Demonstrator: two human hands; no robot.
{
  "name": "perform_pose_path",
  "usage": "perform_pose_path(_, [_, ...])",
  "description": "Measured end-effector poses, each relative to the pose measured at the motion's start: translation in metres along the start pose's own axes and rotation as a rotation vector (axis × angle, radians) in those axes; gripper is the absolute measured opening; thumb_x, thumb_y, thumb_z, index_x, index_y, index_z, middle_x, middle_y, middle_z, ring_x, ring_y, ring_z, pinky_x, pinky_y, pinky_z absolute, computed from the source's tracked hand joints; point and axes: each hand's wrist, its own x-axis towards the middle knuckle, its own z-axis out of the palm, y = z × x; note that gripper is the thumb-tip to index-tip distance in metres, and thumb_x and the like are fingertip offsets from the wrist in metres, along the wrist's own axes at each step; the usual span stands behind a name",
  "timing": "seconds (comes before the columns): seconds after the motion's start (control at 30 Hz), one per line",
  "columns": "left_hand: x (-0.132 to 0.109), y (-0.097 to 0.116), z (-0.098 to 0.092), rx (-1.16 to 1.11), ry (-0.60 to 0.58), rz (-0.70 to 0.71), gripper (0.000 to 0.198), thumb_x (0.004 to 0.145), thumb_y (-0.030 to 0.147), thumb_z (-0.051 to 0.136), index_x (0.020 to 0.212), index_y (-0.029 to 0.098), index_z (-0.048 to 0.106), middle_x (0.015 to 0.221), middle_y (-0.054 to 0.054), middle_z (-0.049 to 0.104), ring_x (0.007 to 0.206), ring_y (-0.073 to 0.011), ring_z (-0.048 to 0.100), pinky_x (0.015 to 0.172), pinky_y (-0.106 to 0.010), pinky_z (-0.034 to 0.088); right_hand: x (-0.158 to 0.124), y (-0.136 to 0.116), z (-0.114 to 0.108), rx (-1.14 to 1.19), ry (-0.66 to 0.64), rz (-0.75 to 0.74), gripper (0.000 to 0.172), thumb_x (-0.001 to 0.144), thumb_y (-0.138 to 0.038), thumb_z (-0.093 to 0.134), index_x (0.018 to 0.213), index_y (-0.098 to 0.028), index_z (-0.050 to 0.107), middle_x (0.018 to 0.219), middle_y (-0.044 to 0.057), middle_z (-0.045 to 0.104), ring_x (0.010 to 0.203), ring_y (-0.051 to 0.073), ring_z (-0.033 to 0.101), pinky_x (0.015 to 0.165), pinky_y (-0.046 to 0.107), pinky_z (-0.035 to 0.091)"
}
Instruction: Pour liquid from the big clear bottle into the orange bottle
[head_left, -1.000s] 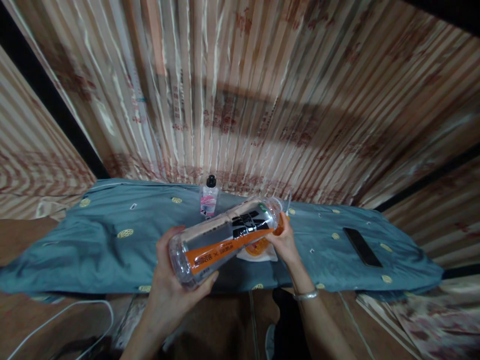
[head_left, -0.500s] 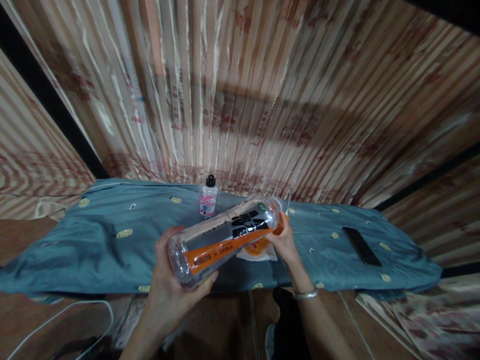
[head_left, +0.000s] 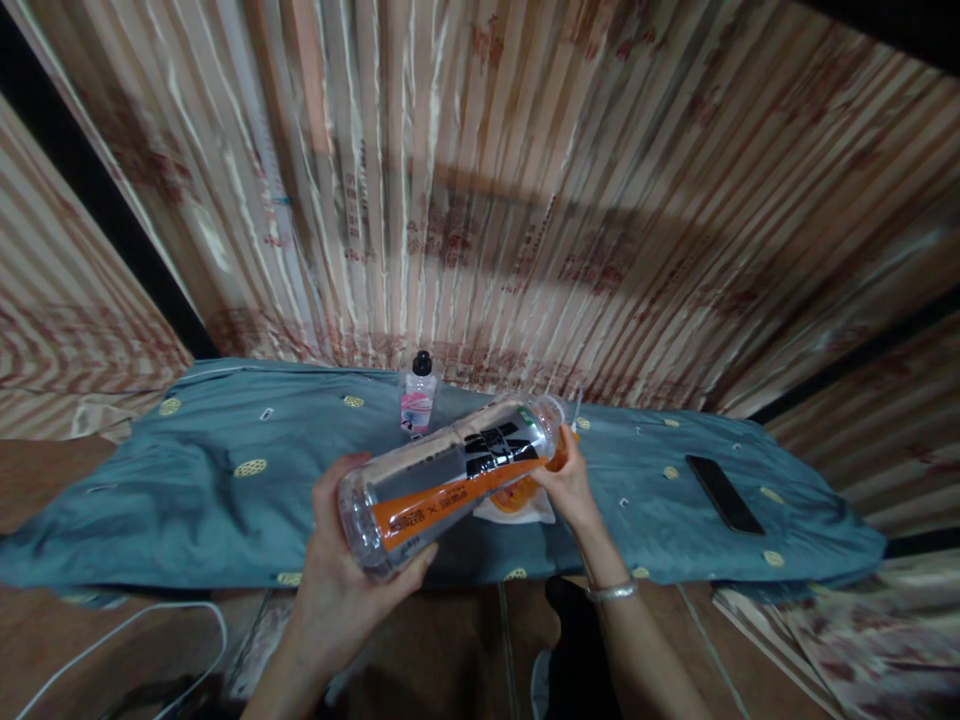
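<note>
A large clear plastic bottle [head_left: 457, 470] with an orange and black label lies tilted across both hands, its neck up to the right. My left hand [head_left: 349, 545] is wrapped round its base, thumb underneath. At the neck end, my right hand [head_left: 566, 480] has its fingers closed on the bottle; an orange part shows beside them, and I cannot tell what it belongs to. Below the bottle, partly hidden by it, an orange item [head_left: 517, 495] rests on a white piece [head_left: 525, 516]. A small clear bottle [head_left: 418, 398] with black cap and pink label stands behind.
A blue-green cloth [head_left: 247, 510] with yellow patterns covers the surface. A dark phone [head_left: 724, 494] lies on it at the right. Striped curtains [head_left: 465, 200] hang close behind. A white cable [head_left: 150, 606] curves over the floor at lower left.
</note>
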Motion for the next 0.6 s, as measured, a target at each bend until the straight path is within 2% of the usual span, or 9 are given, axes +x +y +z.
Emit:
perform_pose_path(0.13, [0.0,0.001,0.001,-0.026,0.005,-0.018,0.083,0.081,0.041,0.097,0.154,0.037,0.058,0.125,0.003,0.083,0.105,-0.0274,0.089,0.098,-0.046,0.076,-0.001,-0.001,0.001,0.003,0.009,-0.005,0.103,0.055,-0.046,0.116,0.149,-0.028,0.077,0.142,0.012,0.092,0.136,0.043,0.087,0.125,0.059,0.069])
perform_pose_path(0.6, [0.001,0.0,-0.001,0.001,0.004,-0.031,0.084,0.08,0.045,0.099,0.154,0.038,0.059,0.128,0.002,0.082,0.109,-0.0292,0.088,0.104,-0.048,0.076,-0.002,-0.01,0.005,0.021,-0.004,0.011,0.101,0.054,-0.044,0.115,0.146,-0.028,0.077,0.138,0.011,0.093,0.135,0.042,0.088,0.126,0.06,0.069])
